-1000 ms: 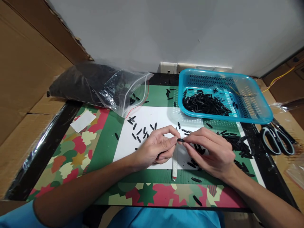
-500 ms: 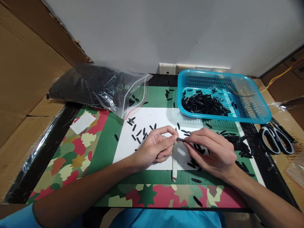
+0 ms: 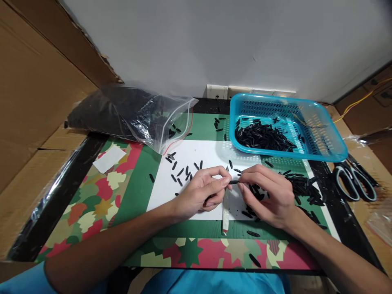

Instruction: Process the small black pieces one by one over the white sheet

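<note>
One small black, elongated piece [image 3: 234, 182] spans the gap between my two hands above the white paper [image 3: 211, 153]. My left hand [image 3: 206, 188] pinches its left end between thumb and forefinger. At the other end, the thumb and fingertips of my right hand [image 3: 269, 194] close on it. Below, a thin white-wrapped stick with a pointed tip [image 3: 226, 212] lies on the paper and green mat. Loose black pieces [image 3: 180, 171] are scattered left of my hands, and a denser heap [image 3: 303, 188] lies to the right, partly behind my right hand.
A blue plastic basket [image 3: 324, 153] holding many black pieces stands at the back right. A clear zip bag full of dark material [image 3: 116, 112] lies at the back left. Scissors [image 3: 355, 181] rest at the right edge. A white scrap [image 3: 109, 159] lies on the patterned paper.
My right hand has shifted slightly left, and the small black piece is turned more level between my fingertips. The whole view has moved a little.
</note>
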`<state>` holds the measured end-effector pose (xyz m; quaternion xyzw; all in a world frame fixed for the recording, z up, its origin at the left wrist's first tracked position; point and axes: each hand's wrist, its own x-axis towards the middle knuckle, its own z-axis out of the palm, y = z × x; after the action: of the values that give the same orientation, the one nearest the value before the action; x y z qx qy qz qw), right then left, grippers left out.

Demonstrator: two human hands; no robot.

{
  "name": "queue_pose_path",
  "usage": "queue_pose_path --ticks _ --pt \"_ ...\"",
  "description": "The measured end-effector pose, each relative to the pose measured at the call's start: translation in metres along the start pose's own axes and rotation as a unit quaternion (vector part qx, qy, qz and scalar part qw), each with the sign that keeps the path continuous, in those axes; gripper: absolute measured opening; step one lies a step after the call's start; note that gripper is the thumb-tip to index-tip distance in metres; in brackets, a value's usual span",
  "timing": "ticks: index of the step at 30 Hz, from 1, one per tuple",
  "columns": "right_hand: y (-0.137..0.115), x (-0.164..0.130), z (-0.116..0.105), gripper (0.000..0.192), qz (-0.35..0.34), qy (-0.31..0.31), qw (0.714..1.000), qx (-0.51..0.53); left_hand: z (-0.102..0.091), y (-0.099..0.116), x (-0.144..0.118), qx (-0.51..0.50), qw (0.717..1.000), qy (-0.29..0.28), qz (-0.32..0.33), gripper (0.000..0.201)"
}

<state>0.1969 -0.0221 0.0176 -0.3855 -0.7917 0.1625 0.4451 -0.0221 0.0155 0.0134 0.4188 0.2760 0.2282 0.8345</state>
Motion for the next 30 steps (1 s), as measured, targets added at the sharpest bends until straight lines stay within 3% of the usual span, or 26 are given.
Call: queue_pose_path --ticks 6,12,16,20,27,30 --pt "0.002 0.0 0.004 0.012 0.02 -0.023 0.999 0.043 0.0 -0.004 0.0 0.008 1.0 -0.019 0.013 0.027" --pt "0.004 0.002 -0.007 0.016 -0.024 0.004 1.0 0.014 0.0 -0.002 0.0 -0.009 1.0 -0.007 -0.004 0.026" --pt "0.011 -0.001 -0.016 0.021 -0.066 0.081 0.993 -0.054 -0.003 0.008 -0.002 -0.148 0.988 -0.011 -0.031 0.028" --pt "0.007 -0.006 -0.01 0.005 -0.117 0.135 0.975 -0.135 -0.005 0.017 -0.004 -0.299 0.954 0.016 -0.012 0.032" --pt "-0.015 -0.011 0.015 0.015 -0.232 0.021 0.954 -0.188 0.009 0.008 -0.001 -0.386 0.922 0.027 0.003 0.05" --pt "-0.017 -0.011 0.023 0.021 -0.222 -0.018 0.955 -0.196 0.012 0.002 -0.003 -0.386 0.922 -0.007 -0.015 0.06"
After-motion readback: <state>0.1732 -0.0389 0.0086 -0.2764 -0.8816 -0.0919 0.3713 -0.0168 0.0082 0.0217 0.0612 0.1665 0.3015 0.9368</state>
